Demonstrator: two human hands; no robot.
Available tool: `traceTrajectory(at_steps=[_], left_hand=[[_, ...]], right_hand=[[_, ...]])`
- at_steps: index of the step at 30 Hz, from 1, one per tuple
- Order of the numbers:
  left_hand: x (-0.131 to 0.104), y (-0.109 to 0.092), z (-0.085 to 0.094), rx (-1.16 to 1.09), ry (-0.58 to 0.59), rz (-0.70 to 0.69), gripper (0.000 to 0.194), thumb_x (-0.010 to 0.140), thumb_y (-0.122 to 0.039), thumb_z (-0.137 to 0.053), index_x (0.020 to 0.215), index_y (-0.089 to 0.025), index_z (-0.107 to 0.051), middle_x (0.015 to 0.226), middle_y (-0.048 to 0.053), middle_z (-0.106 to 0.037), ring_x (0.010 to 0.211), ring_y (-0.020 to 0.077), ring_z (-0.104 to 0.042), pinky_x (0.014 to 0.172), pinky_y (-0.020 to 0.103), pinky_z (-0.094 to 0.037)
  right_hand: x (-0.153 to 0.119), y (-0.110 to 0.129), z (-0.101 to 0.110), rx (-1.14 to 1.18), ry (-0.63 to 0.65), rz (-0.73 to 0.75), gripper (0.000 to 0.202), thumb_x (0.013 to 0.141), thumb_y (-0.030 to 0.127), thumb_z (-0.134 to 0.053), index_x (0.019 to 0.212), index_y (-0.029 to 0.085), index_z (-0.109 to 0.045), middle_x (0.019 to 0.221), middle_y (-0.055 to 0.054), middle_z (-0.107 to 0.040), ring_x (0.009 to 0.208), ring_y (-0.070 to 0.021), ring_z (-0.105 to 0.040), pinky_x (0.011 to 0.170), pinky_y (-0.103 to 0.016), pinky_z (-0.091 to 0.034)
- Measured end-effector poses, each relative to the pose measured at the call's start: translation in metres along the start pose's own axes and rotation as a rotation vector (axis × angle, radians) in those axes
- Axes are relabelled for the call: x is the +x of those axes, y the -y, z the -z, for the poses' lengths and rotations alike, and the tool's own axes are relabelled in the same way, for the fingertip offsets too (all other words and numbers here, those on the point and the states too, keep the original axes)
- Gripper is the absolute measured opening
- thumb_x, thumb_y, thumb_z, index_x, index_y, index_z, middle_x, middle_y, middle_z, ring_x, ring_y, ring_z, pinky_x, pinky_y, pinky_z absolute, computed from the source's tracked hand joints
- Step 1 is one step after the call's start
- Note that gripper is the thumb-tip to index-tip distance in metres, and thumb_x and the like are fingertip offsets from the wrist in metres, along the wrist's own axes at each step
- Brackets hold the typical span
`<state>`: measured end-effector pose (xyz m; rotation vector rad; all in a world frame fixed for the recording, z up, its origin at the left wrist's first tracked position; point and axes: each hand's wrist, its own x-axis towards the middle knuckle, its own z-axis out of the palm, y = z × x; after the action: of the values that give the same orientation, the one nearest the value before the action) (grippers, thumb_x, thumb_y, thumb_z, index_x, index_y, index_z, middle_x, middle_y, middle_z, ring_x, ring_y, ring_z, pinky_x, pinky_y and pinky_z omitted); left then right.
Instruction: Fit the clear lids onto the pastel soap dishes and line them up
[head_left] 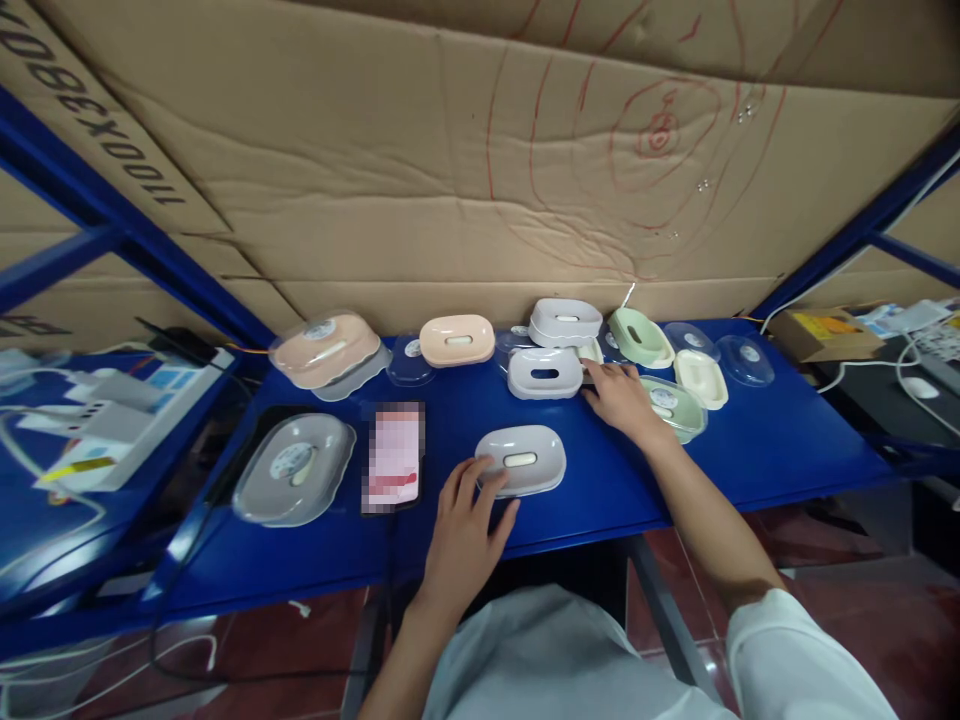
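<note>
A grey oval dish [538,462] with a pale bar in its middle lies near the table's front edge. My left hand [466,515] rests its spread fingers on the dish's left side. My right hand [621,398] reaches to the right end of a grey oval piece with a dark slot [544,386]; its fingers are apart, the fingertips partly hidden by what lies around them. Behind that piece stands a stacked grey dish [564,318]. To the right of my right hand is a green dish under a clear cover [679,408].
On the blue table [450,520] lie a phone [395,457], a covered grey dish [296,468], a covered peach dish [326,348], a peach dish [456,350], a green dish [637,335], a cream dish [703,382] and clear lids [745,360]. Cardboard [375,150] rises behind.
</note>
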<state>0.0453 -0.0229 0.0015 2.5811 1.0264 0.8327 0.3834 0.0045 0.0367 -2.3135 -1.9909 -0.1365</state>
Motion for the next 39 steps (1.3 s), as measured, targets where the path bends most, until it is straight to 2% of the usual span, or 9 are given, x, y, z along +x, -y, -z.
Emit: traceTrajectory(at_steps=[3,8,11,20,23,26,30,35,39], left_hand=[[0.000,0.000,0.000,-0.005,0.000,-0.004,0.027,0.102,-0.029,-0.066,0.129,-0.024,-0.063,0.143,0.012,-0.060,0.137,0.0339,-0.053,0.114,0.056,-0.052],[0.000,0.000,0.001,-0.012,0.001,-0.001,0.026,0.102,-0.027,-0.066,0.128,-0.024,-0.063,0.143,0.011,-0.061,0.137,0.0338,-0.054,0.114,0.055,-0.052],[0.001,0.000,0.001,-0.020,0.002,-0.004,0.025,0.103,-0.027,-0.065,0.127,-0.024,-0.062,0.143,0.012,-0.060,0.137,0.0337,-0.054,0.114,0.056,-0.052],[-0.004,0.001,-0.001,-0.103,-0.011,0.070,0.025,0.102,-0.030,-0.066,0.126,-0.023,-0.062,0.163,0.015,-0.040,0.150,0.0344,-0.048,0.119,0.055,-0.051],[-0.005,0.000,-0.001,-0.114,0.010,0.102,0.026,0.103,-0.031,-0.066,0.128,-0.025,-0.061,0.167,0.014,-0.035,0.153,0.0344,-0.047,0.118,0.054,-0.053],[-0.005,0.000,0.000,-0.118,0.015,0.113,0.027,0.103,-0.031,-0.065,0.128,-0.025,-0.061,0.169,0.014,-0.034,0.153,0.0345,-0.047,0.118,0.054,-0.053],[-0.003,0.000,-0.001,-0.110,-0.010,0.080,0.025,0.103,-0.031,-0.065,0.127,-0.025,-0.061,0.167,0.015,-0.038,0.152,0.0347,-0.048,0.118,0.056,-0.053],[-0.001,0.001,-0.004,-0.096,-0.023,0.066,0.025,0.102,-0.032,-0.066,0.126,-0.024,-0.062,0.167,0.016,-0.039,0.152,0.0355,-0.048,0.119,0.057,-0.052],[-0.004,0.000,-0.003,-0.122,-0.001,0.101,0.025,0.102,-0.032,-0.066,0.126,-0.025,-0.063,0.168,0.014,-0.038,0.154,0.0332,-0.047,0.121,0.054,-0.051]], right_hand=[[0.001,0.000,0.005,0.017,0.000,0.031,0.035,0.103,0.019,-0.048,0.131,0.017,-0.068,0.123,-0.015,-0.076,0.121,-0.0330,-0.063,0.105,-0.047,-0.038],[0.001,-0.008,0.012,0.202,-0.147,0.081,0.036,0.109,0.028,-0.043,0.134,0.021,-0.069,0.130,-0.014,-0.073,0.120,-0.0307,-0.063,0.103,-0.046,-0.040],[-0.001,-0.011,0.011,0.249,-0.144,0.127,0.033,0.107,0.023,-0.047,0.128,0.020,-0.072,0.130,-0.013,-0.074,0.120,-0.0312,-0.064,0.105,-0.048,-0.040],[-0.009,0.024,0.023,0.385,-0.219,0.421,0.045,0.104,0.014,-0.043,0.142,0.024,-0.064,0.145,-0.009,-0.069,0.137,-0.0257,-0.060,0.117,-0.050,-0.037],[-0.018,-0.020,0.035,0.354,-0.298,0.238,0.050,0.098,0.011,-0.042,0.140,0.024,-0.067,0.143,-0.008,-0.070,0.133,-0.0263,-0.063,0.115,-0.048,-0.043],[-0.044,-0.097,0.041,0.245,-0.448,-0.273,0.042,0.102,0.025,-0.042,0.132,0.022,-0.072,0.133,-0.011,-0.074,0.123,-0.0282,-0.068,0.106,-0.043,-0.050],[-0.070,-0.170,0.032,0.110,-0.378,-0.559,0.045,0.104,0.039,-0.045,0.132,0.017,-0.071,0.132,-0.021,-0.073,0.123,-0.0357,-0.064,0.103,-0.049,-0.047],[-0.037,-0.180,0.011,0.058,-0.178,-0.615,0.074,0.099,0.061,-0.057,0.160,0.020,-0.048,0.165,-0.022,-0.046,0.141,-0.0390,-0.053,0.113,-0.057,-0.040],[-0.016,-0.180,0.012,0.018,-0.244,-0.643,0.062,0.099,0.059,-0.058,0.144,0.017,-0.064,0.143,-0.024,-0.066,0.124,-0.0405,-0.066,0.107,-0.064,-0.045]])
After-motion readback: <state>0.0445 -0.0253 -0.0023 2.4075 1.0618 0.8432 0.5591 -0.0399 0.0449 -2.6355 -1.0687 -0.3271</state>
